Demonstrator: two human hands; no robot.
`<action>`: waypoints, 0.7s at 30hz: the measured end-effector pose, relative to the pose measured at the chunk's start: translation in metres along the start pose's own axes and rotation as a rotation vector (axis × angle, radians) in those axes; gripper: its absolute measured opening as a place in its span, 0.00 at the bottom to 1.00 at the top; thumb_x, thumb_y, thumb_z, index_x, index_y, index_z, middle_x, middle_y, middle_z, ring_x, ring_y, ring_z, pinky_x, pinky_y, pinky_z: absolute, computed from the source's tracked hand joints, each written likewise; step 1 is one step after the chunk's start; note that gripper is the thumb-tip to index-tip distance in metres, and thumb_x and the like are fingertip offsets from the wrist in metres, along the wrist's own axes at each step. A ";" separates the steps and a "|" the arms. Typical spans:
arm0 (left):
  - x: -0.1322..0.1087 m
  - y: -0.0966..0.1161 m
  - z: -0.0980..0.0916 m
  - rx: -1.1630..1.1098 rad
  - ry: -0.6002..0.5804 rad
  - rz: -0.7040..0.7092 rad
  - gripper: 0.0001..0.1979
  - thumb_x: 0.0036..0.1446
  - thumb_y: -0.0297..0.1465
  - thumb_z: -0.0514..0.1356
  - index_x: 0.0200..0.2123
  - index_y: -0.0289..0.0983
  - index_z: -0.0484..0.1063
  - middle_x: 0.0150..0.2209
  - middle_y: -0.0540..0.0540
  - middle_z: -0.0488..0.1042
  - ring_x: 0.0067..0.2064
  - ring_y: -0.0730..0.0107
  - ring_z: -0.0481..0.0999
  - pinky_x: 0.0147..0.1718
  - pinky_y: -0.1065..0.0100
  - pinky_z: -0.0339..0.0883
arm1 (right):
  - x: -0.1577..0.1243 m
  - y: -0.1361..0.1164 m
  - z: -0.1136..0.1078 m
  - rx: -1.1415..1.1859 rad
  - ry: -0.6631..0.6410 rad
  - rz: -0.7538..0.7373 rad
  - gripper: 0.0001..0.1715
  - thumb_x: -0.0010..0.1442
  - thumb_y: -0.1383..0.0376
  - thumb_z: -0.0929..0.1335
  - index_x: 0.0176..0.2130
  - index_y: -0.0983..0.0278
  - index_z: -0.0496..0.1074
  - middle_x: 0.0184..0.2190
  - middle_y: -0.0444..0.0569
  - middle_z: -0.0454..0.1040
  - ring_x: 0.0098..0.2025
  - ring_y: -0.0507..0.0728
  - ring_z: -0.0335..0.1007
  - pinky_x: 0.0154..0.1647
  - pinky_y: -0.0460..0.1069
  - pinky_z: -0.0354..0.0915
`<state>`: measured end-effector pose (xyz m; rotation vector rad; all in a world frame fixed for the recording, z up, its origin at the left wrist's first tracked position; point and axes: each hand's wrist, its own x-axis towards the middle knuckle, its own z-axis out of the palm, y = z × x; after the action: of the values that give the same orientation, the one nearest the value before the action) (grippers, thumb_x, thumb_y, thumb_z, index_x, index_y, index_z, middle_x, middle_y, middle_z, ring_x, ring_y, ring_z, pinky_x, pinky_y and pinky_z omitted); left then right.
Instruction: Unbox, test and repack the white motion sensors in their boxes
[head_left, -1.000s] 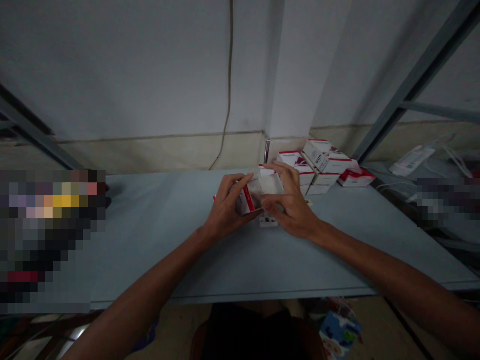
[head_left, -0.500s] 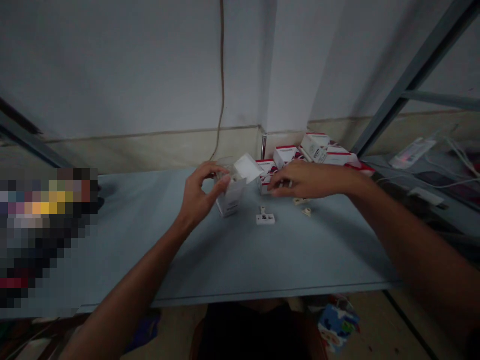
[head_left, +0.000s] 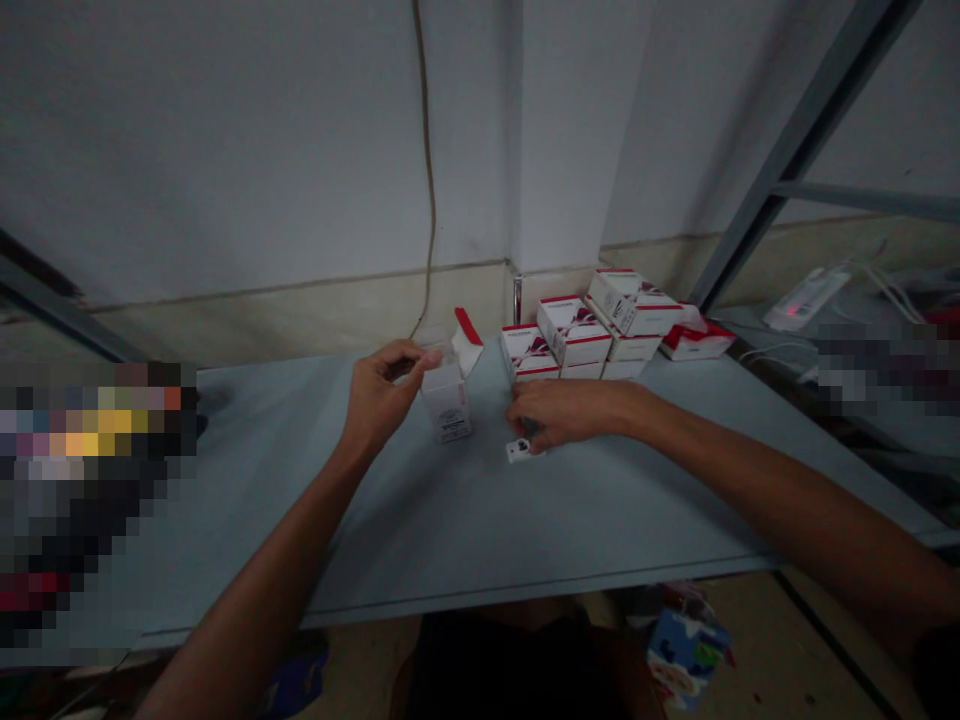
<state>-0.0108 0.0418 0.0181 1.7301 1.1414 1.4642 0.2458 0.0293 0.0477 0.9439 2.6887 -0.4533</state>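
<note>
My left hand (head_left: 382,390) grips the upper left edge of a small white cardboard box (head_left: 448,405) that stands upright on the table. Its red-edged lid flap (head_left: 468,342) sticks up at the back. Clear plastic (head_left: 439,345) shows at the box's opening by my thumb; what lies inside is hidden. To the right, my right hand (head_left: 555,415) is low over the table, thumb and fingers bent together at a small white plastic part (head_left: 517,451) with dark marks. The hand covers much of this part and whatever is behind it.
Several white-and-red boxes (head_left: 574,330) are stacked at the back against the wall. A red-and-white packet (head_left: 697,335) lies right of them. A power strip (head_left: 810,298) with cables is at far right, near a metal frame post (head_left: 795,160). The blue-grey table (head_left: 465,530) ends close to me.
My right hand has come down and left from near the stacked boxes to the small white part. The held box's flap has swung further back, and the view has shifted slightly.
</note>
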 end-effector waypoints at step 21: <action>-0.005 0.004 0.002 0.034 -0.145 -0.004 0.21 0.58 0.52 0.68 0.35 0.39 0.73 0.32 0.49 0.74 0.32 0.71 0.72 0.31 0.70 0.66 | -0.004 -0.004 -0.004 0.056 0.003 -0.081 0.13 0.60 0.70 0.73 0.46 0.68 0.81 0.35 0.51 0.81 0.37 0.55 0.73 0.37 0.47 0.62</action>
<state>-0.0079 0.0357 0.0188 1.8236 1.0980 1.3004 0.2454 0.0257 0.0531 0.8531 2.7380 -0.5469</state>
